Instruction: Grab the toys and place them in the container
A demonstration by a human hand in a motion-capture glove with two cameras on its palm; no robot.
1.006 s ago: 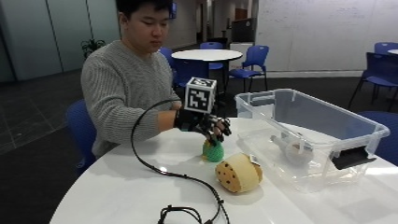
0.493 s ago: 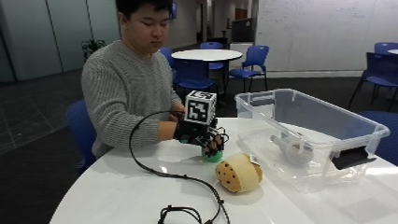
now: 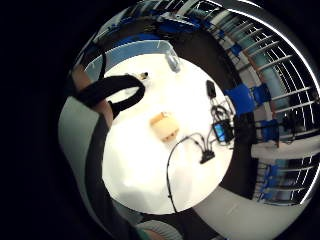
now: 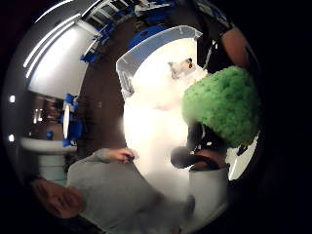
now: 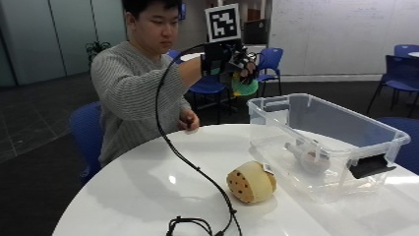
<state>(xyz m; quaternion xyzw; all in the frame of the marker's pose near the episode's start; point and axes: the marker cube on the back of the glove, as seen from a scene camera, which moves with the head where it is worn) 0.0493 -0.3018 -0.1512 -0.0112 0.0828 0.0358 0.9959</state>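
Note:
My gloved right hand (image 5: 230,63) is raised high above the table, near the clear plastic container's (image 5: 386,132) near end, its fingers curled round a green fuzzy toy (image 5: 245,86). That green toy (image 4: 222,105) fills much of the thumb side palm view, close to the palm. A tan round toy with dark dots (image 5: 251,182) lies on the white table (image 5: 131,196) beside the container; it also shows as the tan toy (image 3: 164,126) in the little finger side view. A pale toy (image 5: 308,156) lies inside the container.
A black cable (image 5: 190,167) hangs from the glove and coils at the table's front edge. My bare left hand (image 5: 190,120) rests at the table's far edge. Small dark devices with cables (image 3: 218,130) lie on the table. Blue chairs (image 5: 270,61) stand behind.
My right hand has risen from the table surface to well above it, carrying the green toy up with it. The tan toy has stayed in place.

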